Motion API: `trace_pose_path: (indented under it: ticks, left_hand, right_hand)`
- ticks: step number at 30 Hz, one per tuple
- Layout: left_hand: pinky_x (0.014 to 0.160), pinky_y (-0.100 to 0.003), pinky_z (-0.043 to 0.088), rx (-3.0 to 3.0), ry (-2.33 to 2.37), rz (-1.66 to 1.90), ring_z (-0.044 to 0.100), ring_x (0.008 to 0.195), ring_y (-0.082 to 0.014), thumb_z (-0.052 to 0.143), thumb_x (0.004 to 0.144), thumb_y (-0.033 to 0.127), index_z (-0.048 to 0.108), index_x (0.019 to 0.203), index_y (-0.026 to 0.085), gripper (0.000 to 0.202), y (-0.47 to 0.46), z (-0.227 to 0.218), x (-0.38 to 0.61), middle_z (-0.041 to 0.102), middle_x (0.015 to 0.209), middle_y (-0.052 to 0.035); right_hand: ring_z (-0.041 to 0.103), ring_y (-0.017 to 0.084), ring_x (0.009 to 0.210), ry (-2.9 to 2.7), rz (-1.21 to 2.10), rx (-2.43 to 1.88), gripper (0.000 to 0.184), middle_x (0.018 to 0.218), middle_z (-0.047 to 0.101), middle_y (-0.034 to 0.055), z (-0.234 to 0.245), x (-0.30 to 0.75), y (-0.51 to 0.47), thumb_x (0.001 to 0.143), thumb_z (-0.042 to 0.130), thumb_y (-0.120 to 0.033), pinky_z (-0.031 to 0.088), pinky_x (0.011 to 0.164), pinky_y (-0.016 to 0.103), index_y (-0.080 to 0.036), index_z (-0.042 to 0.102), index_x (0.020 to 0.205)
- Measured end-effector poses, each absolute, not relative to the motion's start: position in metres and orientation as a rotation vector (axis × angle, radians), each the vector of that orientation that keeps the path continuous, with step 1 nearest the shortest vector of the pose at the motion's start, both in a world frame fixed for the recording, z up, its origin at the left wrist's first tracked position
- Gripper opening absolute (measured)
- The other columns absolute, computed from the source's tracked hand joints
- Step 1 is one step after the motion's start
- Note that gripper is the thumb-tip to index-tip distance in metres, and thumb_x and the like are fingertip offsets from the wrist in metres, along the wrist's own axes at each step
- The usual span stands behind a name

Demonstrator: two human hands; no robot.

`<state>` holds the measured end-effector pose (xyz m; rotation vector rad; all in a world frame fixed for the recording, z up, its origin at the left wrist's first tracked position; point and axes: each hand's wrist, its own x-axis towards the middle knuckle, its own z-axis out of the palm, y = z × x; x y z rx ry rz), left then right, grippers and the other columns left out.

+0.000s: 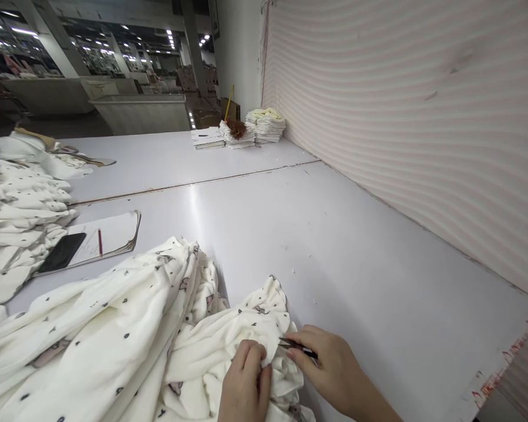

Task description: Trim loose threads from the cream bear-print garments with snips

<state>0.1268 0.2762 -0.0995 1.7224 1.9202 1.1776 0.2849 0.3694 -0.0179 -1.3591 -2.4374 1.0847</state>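
Observation:
White printed fabric with small dark marks and pinkish figures lies bunched on the table in front of me. My left hand is closed on an edge of it, fingers pinching the cloth. In my right hand is a pair of thread snips, the dark blades pointing left at the cloth edge just beyond my left fingers. Whether the blades touch the cloth, I cannot tell. A larger heap of the same fabric spreads to the left.
On the left are a pile of white garments, a notebook, a dark phone-like slab and a red pen. Folded white stacks stand at the far end of the pale table. A striped sheet covers the right wall.

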Motion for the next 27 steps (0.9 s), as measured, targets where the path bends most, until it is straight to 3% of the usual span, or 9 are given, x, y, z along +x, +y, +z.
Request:
trace_pose_path:
  ticks: [7,11,14,16,18,21,24,27]
  left_hand:
    - [0.068,-0.027,0.048,1.688,1.915,1.182,0.060,0.075,-0.0182,0.042,0.083,0.009,0.051,0.088,0.024,0.018,0.276,-0.100,0.128,0.057,0.085,-0.0030]
    - [0.075,-0.030,0.048,1.555,1.874,1.279,0.061,0.088,-0.0208,0.043,0.084,0.015,0.052,0.083,0.023,0.012,0.277,-0.096,0.128,0.060,0.097,-0.0072]
    - [0.069,-0.029,0.048,1.288,1.760,1.238,0.060,0.078,-0.0200,0.049,0.085,0.026,0.049,0.075,0.022,0.011,0.282,-0.089,0.125,0.063,0.084,-0.0043]
    - [0.065,-0.027,0.047,1.065,1.659,1.176,0.058,0.071,-0.0188,0.053,0.084,0.038,0.053,0.077,0.021,0.018,0.285,-0.084,0.121,0.061,0.074,-0.0009]
    - [0.067,-0.027,0.047,0.864,1.558,1.148,0.059,0.073,-0.0194,0.056,0.082,0.047,0.058,0.084,0.019,0.028,0.289,-0.080,0.115,0.063,0.074,-0.0006]
    - [0.067,-0.027,0.046,0.660,1.458,1.121,0.058,0.071,-0.0185,0.059,0.078,0.053,0.062,0.088,0.018,0.036,0.291,-0.076,0.107,0.065,0.073,0.0004]
    - [0.074,-0.028,0.045,0.671,1.466,1.150,0.059,0.076,-0.0194,0.060,0.078,0.054,0.063,0.086,0.019,0.036,0.292,-0.073,0.102,0.067,0.076,0.0008]
    - [0.077,-0.027,0.044,0.805,1.508,1.144,0.058,0.080,-0.0202,0.057,0.081,0.053,0.064,0.080,0.018,0.035,0.290,-0.072,0.102,0.066,0.075,0.0000]
  right_hand:
    - [0.064,0.017,0.075,-2.484,1.060,-1.289,0.021,0.085,0.070,-0.0019,-0.016,0.281,0.369,0.088,0.054,-0.026,0.043,0.062,0.022,-0.030,0.071,0.098]
    - [0.065,0.017,0.077,-2.404,1.053,-1.353,0.020,0.087,0.070,-0.0011,-0.024,0.282,0.369,0.087,0.054,-0.024,0.044,0.066,0.024,-0.028,0.071,0.098]
    - [0.063,0.017,0.081,-2.211,1.195,-1.321,0.019,0.093,0.069,-0.0004,-0.038,0.275,0.372,0.079,0.063,-0.023,0.045,0.070,0.023,-0.025,0.067,0.098]
    - [0.061,0.016,0.075,-2.099,1.246,-1.289,0.006,0.082,0.067,-0.0010,-0.049,0.266,0.374,0.081,0.060,-0.022,0.045,0.067,0.022,-0.022,0.065,0.085]
    - [0.060,0.015,0.070,-2.026,1.235,-1.298,0.011,0.074,0.064,-0.0012,-0.059,0.258,0.374,0.086,0.053,-0.023,0.045,0.063,0.022,-0.020,0.061,0.078]
    - [0.062,0.015,0.075,-1.932,1.289,-1.203,0.008,0.081,0.065,0.0006,-0.063,0.249,0.370,0.088,0.052,-0.023,0.048,0.067,0.022,-0.020,0.059,0.090]
    - [0.064,0.017,0.084,-1.940,1.330,-1.039,0.011,0.092,0.068,0.0023,-0.060,0.247,0.361,0.083,0.062,-0.021,0.048,0.074,0.023,-0.021,0.062,0.094]
    - [0.064,0.017,0.082,-2.058,1.263,-0.986,0.014,0.089,0.069,0.0014,-0.060,0.247,0.356,0.082,0.060,-0.017,0.047,0.072,0.023,-0.022,0.064,0.094]
